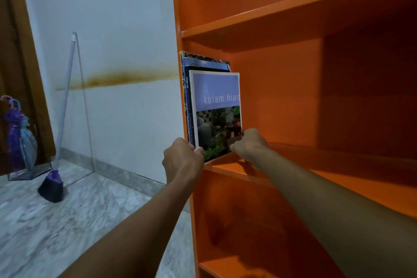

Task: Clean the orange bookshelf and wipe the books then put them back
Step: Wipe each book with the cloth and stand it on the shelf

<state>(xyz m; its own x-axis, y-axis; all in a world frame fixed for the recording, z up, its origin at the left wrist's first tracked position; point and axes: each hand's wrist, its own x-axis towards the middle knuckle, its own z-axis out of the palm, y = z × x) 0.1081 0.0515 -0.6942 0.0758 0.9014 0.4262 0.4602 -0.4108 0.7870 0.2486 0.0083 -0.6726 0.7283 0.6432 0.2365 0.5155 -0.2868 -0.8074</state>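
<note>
1. Straight ahead in the head view stands the orange bookshelf (293, 88), and a lavender book (216, 108) titled "kolam hias" stands upright at the far left end of its middle shelf board (338, 178).
2. The other books (204, 61) stand just behind that book, packed between it and the bookshelf's left side wall, with their top edges showing above it.
3. The left hand (182, 158) grips the lavender book's lower left corner at the spine, fingers curled round the edge where the shelf front meets the side wall.
4. The right hand (249, 146) pinches the lower right corner of the same book, thumb on the front cover and knuckles just above the shelf board.
5. So the book sits between the two hands, its bottom edge on the board and most of its cover above both grips.
6. To the left, a broom (50, 185) leans on the white wall (124, 18), its bristles on the marble floor (56, 221).
7. Folded umbrellas (18, 137) stand in a rack beside the broom.
</note>
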